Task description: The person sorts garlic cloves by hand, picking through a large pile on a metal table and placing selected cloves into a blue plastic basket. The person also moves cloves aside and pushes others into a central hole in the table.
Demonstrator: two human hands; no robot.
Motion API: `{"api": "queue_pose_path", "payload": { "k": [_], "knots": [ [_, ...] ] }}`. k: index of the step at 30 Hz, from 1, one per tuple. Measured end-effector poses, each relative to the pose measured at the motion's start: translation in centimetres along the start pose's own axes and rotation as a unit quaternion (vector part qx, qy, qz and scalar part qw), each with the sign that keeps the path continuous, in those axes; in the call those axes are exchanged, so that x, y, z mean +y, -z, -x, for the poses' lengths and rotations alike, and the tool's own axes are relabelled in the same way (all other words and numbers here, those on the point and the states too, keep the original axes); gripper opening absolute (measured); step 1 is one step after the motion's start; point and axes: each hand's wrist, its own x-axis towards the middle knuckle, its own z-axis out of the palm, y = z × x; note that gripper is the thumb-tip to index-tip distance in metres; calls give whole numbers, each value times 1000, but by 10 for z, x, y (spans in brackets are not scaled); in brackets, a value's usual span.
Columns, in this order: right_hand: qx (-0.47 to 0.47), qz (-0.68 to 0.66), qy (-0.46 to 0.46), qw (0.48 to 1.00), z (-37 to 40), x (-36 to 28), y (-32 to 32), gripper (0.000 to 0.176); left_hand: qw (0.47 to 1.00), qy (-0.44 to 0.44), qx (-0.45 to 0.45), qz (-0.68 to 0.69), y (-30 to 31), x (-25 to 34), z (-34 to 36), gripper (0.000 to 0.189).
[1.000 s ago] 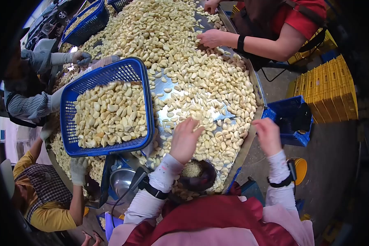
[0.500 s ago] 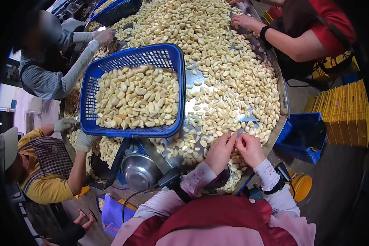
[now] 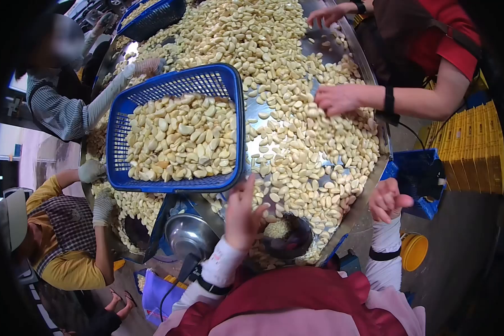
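My left hand [image 3: 242, 217] is raised over the near edge of the metal table, fingers apart and holding nothing, just below the corner of a blue basket [image 3: 243, 134] filled with peeled garlic cloves [image 3: 184, 137]. Out past the table's right edge [image 3: 359, 215], my right hand [image 3: 387, 200] hangs in the air with its fingers spread and slightly curled, nothing in it. Between my hands lie loose cloves [image 3: 319, 196] and a round dark opening [image 3: 288, 235] with small pieces in it.
A co-worker in red reaches over the cloves from the right; two gloved co-workers work at the left. A metal bowl [image 3: 191, 238] sits below the basket. Beside the table are a blue crate [image 3: 417, 185], yellow crates [image 3: 467, 151] and a yellow bucket [image 3: 414, 252].
Both my hands have parted from the cloves, the left moving left and the right moving right beyond the edge; their fingers have opened. The red-clad co-worker's arm has reached further in.
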Motion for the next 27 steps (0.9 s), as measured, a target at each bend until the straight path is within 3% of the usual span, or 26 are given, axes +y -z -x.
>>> {"api": "queue_pose_path", "payload": {
  "k": [2, 4, 5, 7, 8, 10, 11, 13, 14, 16, 18, 20, 21, 22, 24, 25, 26, 27],
  "knots": [
    [22, 174, -10, 984, 0, -6, 3, 14, 985, 72, -86, -129, 25, -25, 20, 32],
    [4, 374, -87, 923, -36, 28, -58, 14, 965, 101, -135, -201, 16, -44, 39, 22],
    [-66, 530, 174, 827, -58, 74, -55, 11, 957, 108, -160, -219, 8, -49, 43, 14],
    [-69, 679, 225, 695, -85, 115, -92, 9, 947, 111, -183, -240, -1, -58, 47, 13],
    [-68, 679, 228, 694, -101, 135, -99, 9, 942, 103, -186, -261, -6, -62, 48, 10],
    [-25, 811, 218, 543, -126, 159, -105, 11, 936, 112, -197, -269, -5, -59, 45, 11],
    [-26, 811, 221, 541, -127, 160, -103, 11, 937, 113, -194, -269, 2, -54, 45, 11],
    [-28, 725, 203, 658, -126, 146, -104, 11, 974, 33, -144, -170, 37, -23, 33, 8],
    [-31, 638, 230, 734, -117, 121, -111, 12, 989, 4, -77, -128, 61, -5, 25, 10],
    [54, 557, 335, 758, -97, 68, -150, 21, 994, -28, 72, -82, 106, 22, 6, 17],
    [58, 488, 473, 731, -91, 33, -193, 22, 977, -24, 178, -112, 135, 16, -20, 23],
    [-41, 425, 538, 727, -103, 23, -227, 29, 965, -25, 219, -143, 146, 4, -47, 26],
    [-120, 424, 488, 753, -118, 24, -244, 37, 951, -40, 255, -173, 141, -4, -56, 30],
    [-77, 553, 506, 658, -128, 29, -251, 46, 935, -58, 289, -198, 135, -5, -67, 34],
    [-43, 569, 498, 653, -126, 28, -234, 50, 950, -18, 297, -99, 119, 20, -41, 24],
    [-18, 581, 486, 653, -120, 24, -216, 51, 950, -75, 295, -71, 103, 16, -25, 20],
    [15, 564, 408, 718, -120, 20, -182, 51, 949, -173, 253, -71, 87, 6, -11, 19],
    [44, 538, 325, 776, -122, 20, -140, 51, 967, -198, 160, -15, 72, 9, -3, 18]
  ]
}}
